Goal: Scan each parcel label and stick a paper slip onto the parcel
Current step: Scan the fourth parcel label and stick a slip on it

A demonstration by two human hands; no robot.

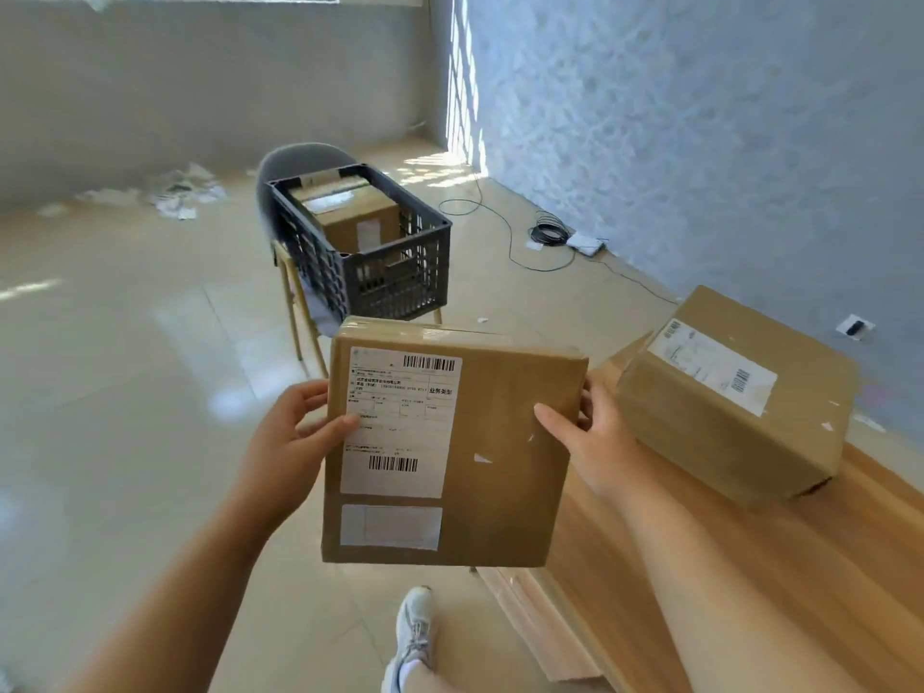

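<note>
Head view: a flat cardboard parcel point(505, 467) is held up in the air at the centre, face toward the camera and tipped slightly. The left hand point(295, 432) grips its 9 o'clock edge, with the thumb lying over the shipping label point(400, 422). The right hand point(585, 442) grips the 3 o'clock edge, thumb on the bare cardboard and fingers behind.

A smaller white paper slip point(391, 526) sits just below the label, toward 6 o'clock, and looks already stuck flat.

At 3 o'clock a bulkier second parcel point(725, 422) rests on the wooden bench point(750, 567), label upward. At 12 o'clock a dark crate point(400, 277) stands on a chair point(300, 160) with boxed parcels point(357, 217) inside.

No scanner shows anywhere.

Since label and slip are both in place, this parcel seems finished and due for the crate. To do that well, keep both grips on opposite edges, carry it level toward 12 o'clock, and lower it flat onto the boxes. Take care that no corner catches the crate rim. If a scan is still owed, shift the left thumb off the label so both barcodes stay clear.
</note>
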